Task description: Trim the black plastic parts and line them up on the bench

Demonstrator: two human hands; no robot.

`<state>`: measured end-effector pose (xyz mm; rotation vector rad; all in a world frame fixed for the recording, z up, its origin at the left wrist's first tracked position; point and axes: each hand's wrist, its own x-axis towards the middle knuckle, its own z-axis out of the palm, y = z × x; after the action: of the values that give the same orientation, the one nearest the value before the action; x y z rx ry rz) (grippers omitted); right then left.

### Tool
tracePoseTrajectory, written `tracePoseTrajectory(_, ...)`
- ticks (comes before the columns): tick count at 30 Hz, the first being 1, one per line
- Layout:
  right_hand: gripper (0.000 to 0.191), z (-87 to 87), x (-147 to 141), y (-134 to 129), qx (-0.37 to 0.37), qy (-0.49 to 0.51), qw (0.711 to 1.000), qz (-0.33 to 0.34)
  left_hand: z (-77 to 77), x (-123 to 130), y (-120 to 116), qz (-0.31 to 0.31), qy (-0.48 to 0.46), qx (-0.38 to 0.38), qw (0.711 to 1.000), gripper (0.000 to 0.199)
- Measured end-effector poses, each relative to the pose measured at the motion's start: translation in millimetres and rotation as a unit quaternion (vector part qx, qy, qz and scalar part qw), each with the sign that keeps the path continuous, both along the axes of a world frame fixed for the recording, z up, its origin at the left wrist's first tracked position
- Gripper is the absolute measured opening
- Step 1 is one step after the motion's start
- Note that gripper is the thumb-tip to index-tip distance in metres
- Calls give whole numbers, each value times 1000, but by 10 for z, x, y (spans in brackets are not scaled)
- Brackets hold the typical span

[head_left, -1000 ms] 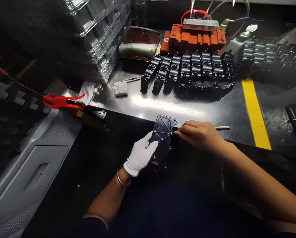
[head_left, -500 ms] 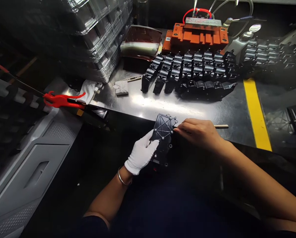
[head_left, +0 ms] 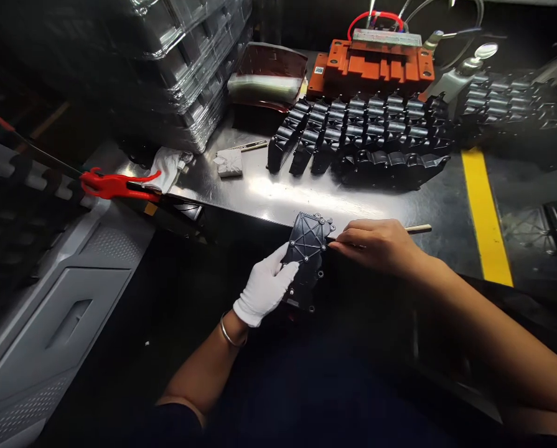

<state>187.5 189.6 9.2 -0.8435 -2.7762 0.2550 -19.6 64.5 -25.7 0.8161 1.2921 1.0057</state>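
Observation:
My left hand (head_left: 266,286), in a white glove, grips a black ribbed part (head_left: 308,236) with small round bosses along its edges. The thumb lies on its face, while the other fingers are mostly hidden beneath it. At the part's right edge is my right hand (head_left: 376,242), bare, with its fingers pinched round a thin stick (head_left: 419,229). The stick's pale rear end sticks out past the hand to the right. Its front tip is at or near the part's edge; whether they touch I cannot tell.
Several black parts (head_left: 353,134) stand in rows on the metal bench (head_left: 269,202), before an orange fixture (head_left: 376,65). Left of them lie a whitish block (head_left: 229,163) and another thin stick (head_left: 254,145). A red air gun (head_left: 119,185) and wrapped stacked trays (head_left: 185,81) are at the left.
My right hand has shifted slightly and the stick's rear end has tilted up a little. My left hand keeps hold of the black part, almost unmoved. The view has shifted slightly.

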Motion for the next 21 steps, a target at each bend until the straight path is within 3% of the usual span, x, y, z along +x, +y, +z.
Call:
tracePoseTrajectory(12,33,-176,-1,-322,46,72,987,-137,-39,30,-17,15,-13,7,1000,51)
tracePoseTrajectory(21,27,-246,-18,-422,27,125,979,-161,-21,60,-11,16,1,7,1000,55)
